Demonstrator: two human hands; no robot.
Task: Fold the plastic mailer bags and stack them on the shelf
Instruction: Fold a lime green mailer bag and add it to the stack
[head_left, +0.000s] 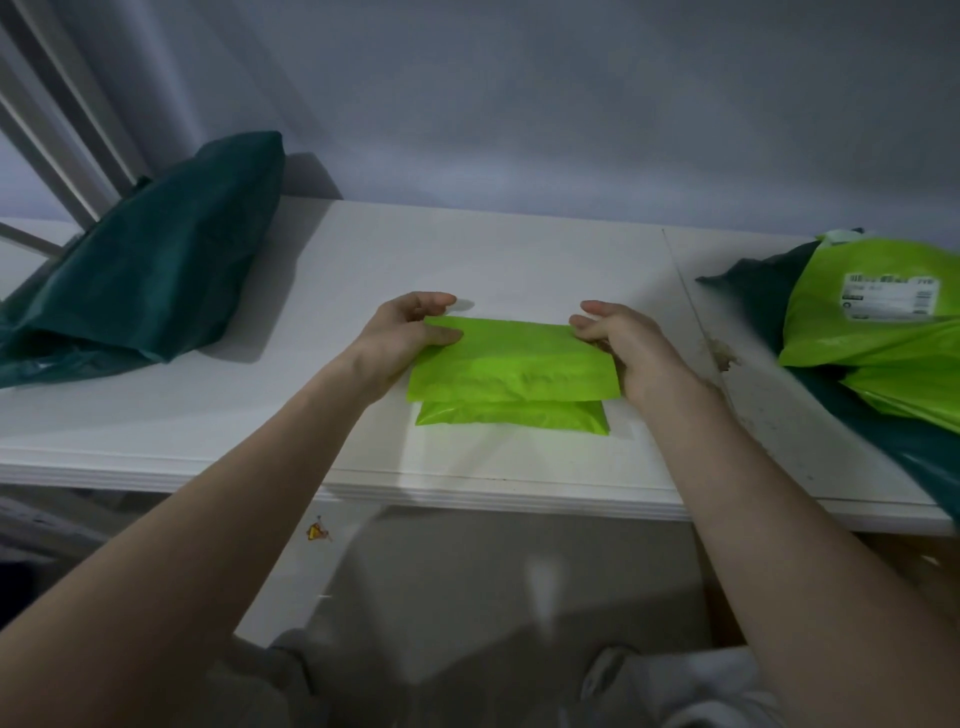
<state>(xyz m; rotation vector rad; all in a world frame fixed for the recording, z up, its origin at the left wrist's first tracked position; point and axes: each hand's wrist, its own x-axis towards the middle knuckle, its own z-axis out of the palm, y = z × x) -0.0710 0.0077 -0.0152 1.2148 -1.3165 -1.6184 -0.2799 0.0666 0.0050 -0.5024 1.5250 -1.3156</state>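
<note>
Lime folded mailer bag (511, 364) between hands: left hand (402, 338) and right hand (626, 348) pinch its ends.

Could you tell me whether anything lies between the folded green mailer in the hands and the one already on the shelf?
Nothing visible does: the left hand and right hand hold the folded mailer directly over the stacked mailer on the shelf.

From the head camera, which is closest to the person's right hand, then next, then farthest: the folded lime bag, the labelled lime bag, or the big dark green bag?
1. The folded lime bag, in the middle: the right hand pinches its right end.
2. The labelled lime bag, on the pile to the right.
3. The dark green bag, far left, beyond the left hand.
</note>
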